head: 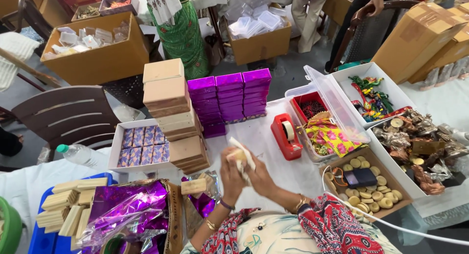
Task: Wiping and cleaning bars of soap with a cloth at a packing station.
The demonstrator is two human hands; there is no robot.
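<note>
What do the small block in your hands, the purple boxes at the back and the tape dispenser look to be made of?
Small block: pale, matt, probably bare wood like the loose blocks nearby; a white sheet partly covers it. Purple boxes: likely card wrapped in shiny metallic foil, glinting highlights. Tape dispenser: red, smooth moulded plastic by its gloss.

You have a single view, from the camera on your head, looking steeply down and forward over the tabletop [273,151]. Your own arms enter from the bottom edge, close to the lens, with your left hand [230,172] and right hand [256,176] near the centre. The far edge of the frame reaches the floor and cardboard boxes [93,58] beyond, well away from you.
</note>
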